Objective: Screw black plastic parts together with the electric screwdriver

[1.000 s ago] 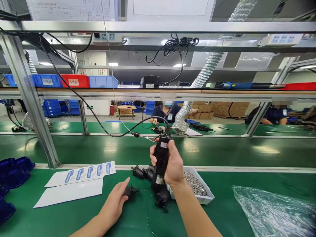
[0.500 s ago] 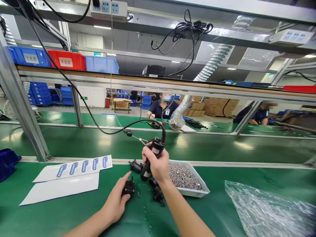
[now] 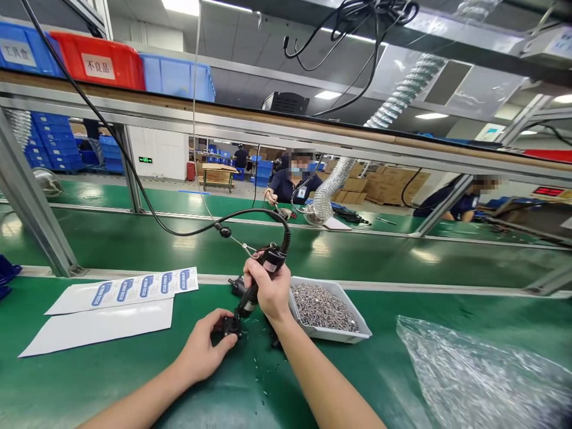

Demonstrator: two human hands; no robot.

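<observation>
Gripping screwdriver (image 3: 273, 260) in right hand (image 3: 270, 291), against or just above black part (image 3: 232, 326) pinched in left hand (image 3: 206, 344) on bench (image 3: 357, 387), left of screw tray (image 3: 339, 336). Looks mid-job; can't confirm anything finished.

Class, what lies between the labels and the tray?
In the head view, a black part held in the left hand, other parts, partly hidden, and the tool gripped in the right hand.
</observation>
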